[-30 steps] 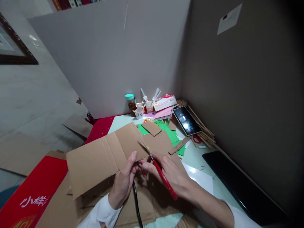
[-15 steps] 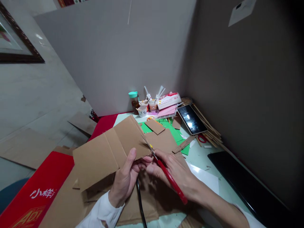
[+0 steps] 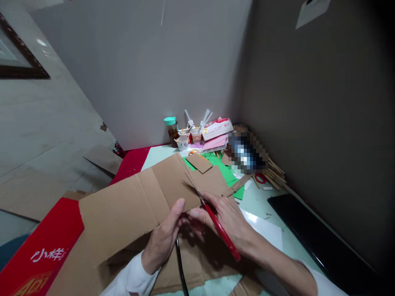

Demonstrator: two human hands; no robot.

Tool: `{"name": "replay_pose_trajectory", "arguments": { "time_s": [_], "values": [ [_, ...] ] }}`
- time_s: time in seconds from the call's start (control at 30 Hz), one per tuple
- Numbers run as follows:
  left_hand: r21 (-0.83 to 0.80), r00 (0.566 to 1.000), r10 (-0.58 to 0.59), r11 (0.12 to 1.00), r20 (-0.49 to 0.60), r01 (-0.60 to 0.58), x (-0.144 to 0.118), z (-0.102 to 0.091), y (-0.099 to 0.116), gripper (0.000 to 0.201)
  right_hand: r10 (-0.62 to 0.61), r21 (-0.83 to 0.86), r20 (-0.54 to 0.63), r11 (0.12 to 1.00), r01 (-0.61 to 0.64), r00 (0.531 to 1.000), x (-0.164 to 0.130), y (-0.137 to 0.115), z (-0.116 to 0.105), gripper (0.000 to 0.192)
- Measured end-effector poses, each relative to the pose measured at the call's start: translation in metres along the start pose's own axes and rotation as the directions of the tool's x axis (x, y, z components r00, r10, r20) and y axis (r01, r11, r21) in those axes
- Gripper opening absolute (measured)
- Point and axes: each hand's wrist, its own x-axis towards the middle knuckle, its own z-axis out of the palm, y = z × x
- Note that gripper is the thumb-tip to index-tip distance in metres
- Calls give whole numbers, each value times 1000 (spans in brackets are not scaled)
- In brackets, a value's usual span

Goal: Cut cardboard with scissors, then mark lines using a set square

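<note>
Head view: left hand (image 3: pixel 165 238) pinches lower edge of flat brown creased cardboard sheet (image 3: pixel 129 207), held just above table w/ scraps. Right hand (image 3: pixel 224 218) grips red-handled scissors (image 3: pixel 216 224), blades biting into sheet's right edge.

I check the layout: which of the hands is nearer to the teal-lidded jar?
Left. The left hand grips the cardboard sheet below the teal-lidded jar; the right hand, holding red scissors, is farther right.
</note>
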Motion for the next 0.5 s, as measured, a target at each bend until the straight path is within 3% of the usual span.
{"name": "replay_pose_trajectory", "arguments": {
  "time_s": [0.1,0.27,0.5],
  "values": [
    [32,998,3,999,64,-5,-2,9,5,58,-21,-41,-40,999,19,999,0,2,1,43],
    [46,998,13,999,69,-16,-3,13,6,58,-32,-74,-60,997,28,998,0,8,2,48],
    [102,990,-7,995,138,-8,-1,8,-2,60,-42,-99,-17,994,41,999,2,13,-1,31]
  ]
}}
